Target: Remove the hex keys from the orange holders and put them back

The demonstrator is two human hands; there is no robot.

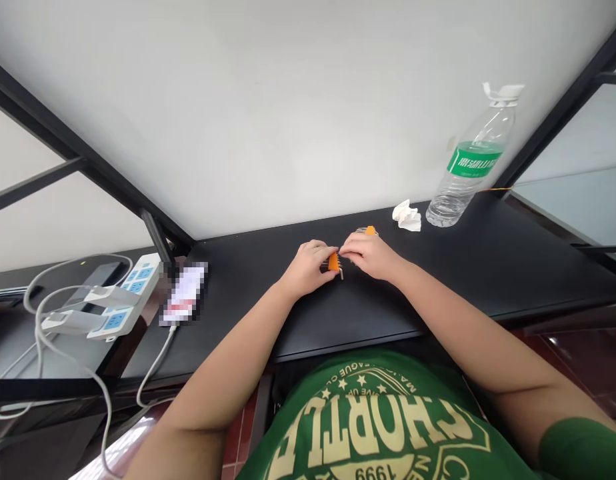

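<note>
My left hand [311, 267] is closed around an orange hex key holder [333, 261], fingers on its far end and thumb on the near end. Thin metal hex keys stick out of its sides, and one bent key [341, 273] shows at the near right corner. Close beside it, the fingertips of my right hand [371, 256] are pinched together at the holder's right edge; what lies between them is too small to make out. A second orange piece with metal keys [371, 231] lies on the black table just beyond my right hand, partly hidden by it.
On the black table [228, 333], a crumpled white tissue [407, 217] and a large water bottle with a green label [474, 160] stand at the back right. To the left lie a phone on a cable [185, 293] and a white power strip [133, 293]. A white wall [298, 120] rises behind.
</note>
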